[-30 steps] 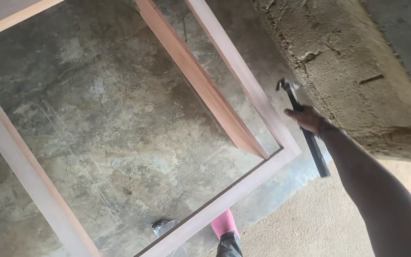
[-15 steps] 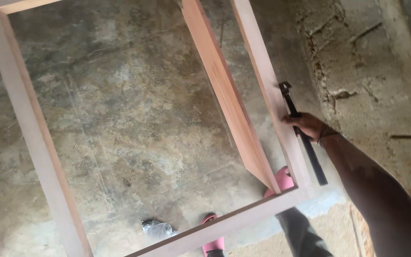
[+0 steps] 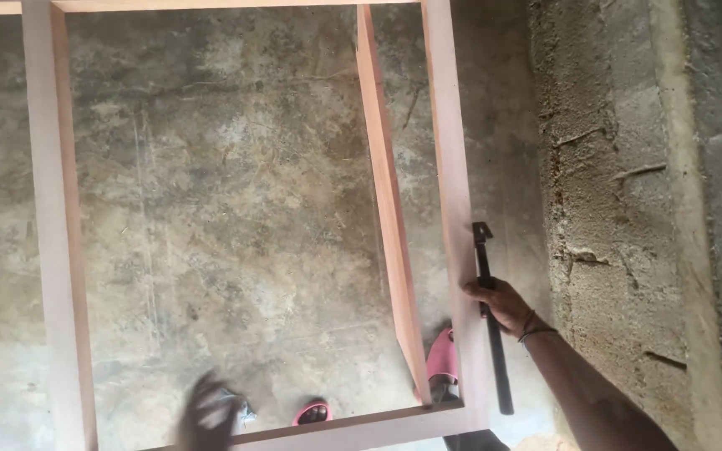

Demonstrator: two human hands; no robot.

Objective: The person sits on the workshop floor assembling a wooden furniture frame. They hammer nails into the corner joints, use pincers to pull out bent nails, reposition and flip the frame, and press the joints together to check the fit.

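My right hand [image 3: 503, 302] grips a black hammer [image 3: 490, 334] by its handle, head pointing away from me, pressed against the outer side of the right rail of a pale reddish wooden frame [image 3: 449, 200]. The frame stands over a concrete floor, with an inner upright board [image 3: 386, 209] just left of that rail. My left hand [image 3: 209, 413] is a dark blur near the frame's bottom rail [image 3: 353, 426], fingers spread, holding nothing that I can make out. My feet in pink sandals [image 3: 443, 359] show through the frame.
A rough block wall [image 3: 628, 209] runs close along the right, leaving a narrow gap beside the frame. The stained concrete floor [image 3: 227, 209] fills the frame's opening. A small grey object lies on the floor by my left hand.
The view has swung so the frame now stands nearly upright in the picture. My right hand with the hammer stays at the right rail. My left hand has come into view at the bottom.
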